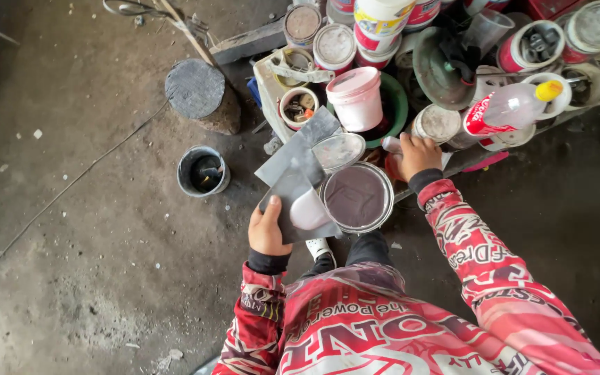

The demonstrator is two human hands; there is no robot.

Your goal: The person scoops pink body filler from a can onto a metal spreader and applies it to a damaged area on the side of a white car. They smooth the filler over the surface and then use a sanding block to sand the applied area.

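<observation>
My left hand grips the edge of a flat grey metal plate that carries a blob of pale pink-grey paste. A wider grey scraper blade lies across the plate's far end. Right beside the plate stands an open round tin filled with grey-purple paste. My right hand reaches forward past the tin, its fingers closed on a small object among the cans; what it is I cannot tell. Both sleeves are red with white print.
A crowd of paint cans, lidded tins, a pink plastic tub in a green bowl and a clear plastic bottle with a yellow cap stand ahead. A small grey bucket and a round stone block sit on the dirty concrete floor to the left.
</observation>
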